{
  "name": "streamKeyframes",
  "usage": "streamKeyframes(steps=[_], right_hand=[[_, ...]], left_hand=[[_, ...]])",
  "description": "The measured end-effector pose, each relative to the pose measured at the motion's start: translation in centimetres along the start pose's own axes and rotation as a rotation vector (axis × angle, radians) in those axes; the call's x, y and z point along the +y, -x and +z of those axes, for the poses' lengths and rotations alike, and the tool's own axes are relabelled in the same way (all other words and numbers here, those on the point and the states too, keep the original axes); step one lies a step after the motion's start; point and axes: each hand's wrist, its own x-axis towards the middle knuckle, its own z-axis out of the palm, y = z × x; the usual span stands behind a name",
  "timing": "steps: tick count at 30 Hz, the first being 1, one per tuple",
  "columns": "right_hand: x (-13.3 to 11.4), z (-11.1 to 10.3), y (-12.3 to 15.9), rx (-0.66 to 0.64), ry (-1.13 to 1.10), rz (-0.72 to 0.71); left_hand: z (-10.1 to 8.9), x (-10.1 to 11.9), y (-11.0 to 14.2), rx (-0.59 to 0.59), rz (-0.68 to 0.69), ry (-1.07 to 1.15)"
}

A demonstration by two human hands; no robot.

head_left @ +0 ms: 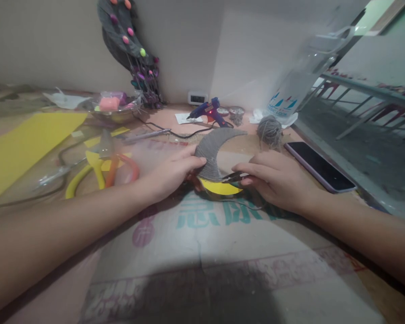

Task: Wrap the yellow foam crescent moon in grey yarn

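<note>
My left hand [171,173] grips the left edge of a crescent-shaped piece [213,150] wrapped in grey yarn, with a bare yellow tip [220,187] at its lower end. My right hand [278,180] pinches a small dark tool [234,177], probably scissors or snips, whose tip touches the crescent just above the yellow part. A thin grey strand trails below the crescent. A grey yarn ball [269,131] lies behind my right hand.
A blue glue gun [209,112] with its cord lies at the back. A phone [319,165] rests right of my right hand. Yellow-handled pliers [94,173], orange scissors, yellow foam sheet [23,144] and a bowl of craft bits [113,105] sit left. A plastic bottle [299,85] stands back right.
</note>
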Motion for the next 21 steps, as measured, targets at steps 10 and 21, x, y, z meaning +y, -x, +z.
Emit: streamKeyframes(steps=[10, 21], right_hand=[[0.11, -0.01, 0.07, 0.047, 0.029, -0.072], [-0.19, -0.44, 0.14, 0.086, -0.146, 0.130]], left_hand=[[-0.29, -0.30, -0.04, -0.032, -0.010, -0.006], [-0.11, -0.23, 0.06, -0.033, -0.004, -0.034]])
